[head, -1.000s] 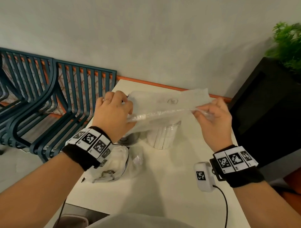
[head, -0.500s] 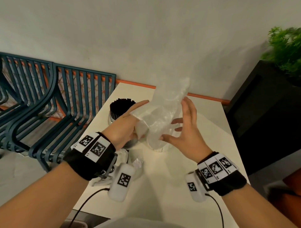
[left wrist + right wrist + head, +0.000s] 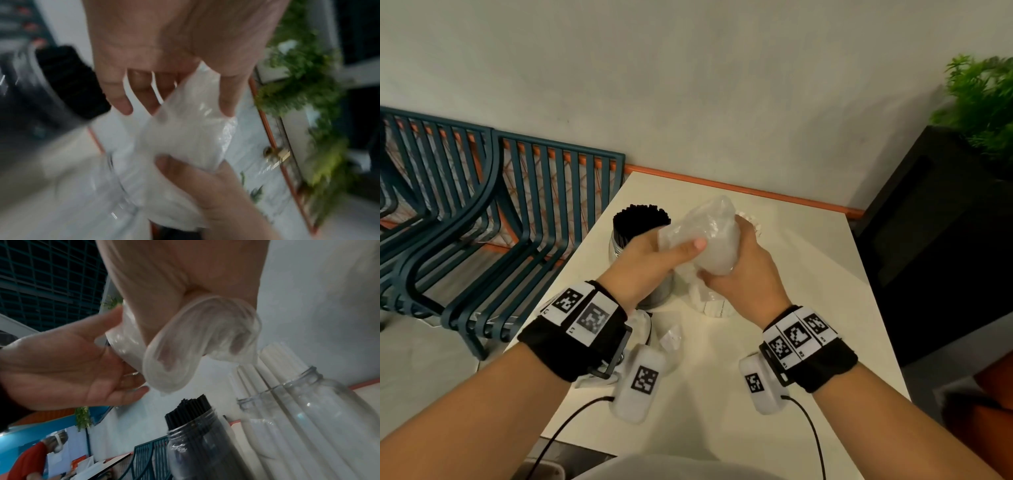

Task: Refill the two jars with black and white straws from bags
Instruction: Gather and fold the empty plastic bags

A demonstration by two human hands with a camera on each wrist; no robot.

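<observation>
Thin, crinkled, glossy clear plastic for the bag (image 3: pixel 707 236). Clear glass-like jars (image 3: pixel 320 402); matt smooth table (image 3: pixel 791 240). Painted metal chairs (image 3: pixel 482 192).

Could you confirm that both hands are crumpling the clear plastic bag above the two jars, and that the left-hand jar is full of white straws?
Not quite: the left-hand clear jar holds black straws, as the head view shows; the white straws fill the other clear jar. The rest stands: left hand and right hand both crumple the clear plastic bag above them.
</observation>
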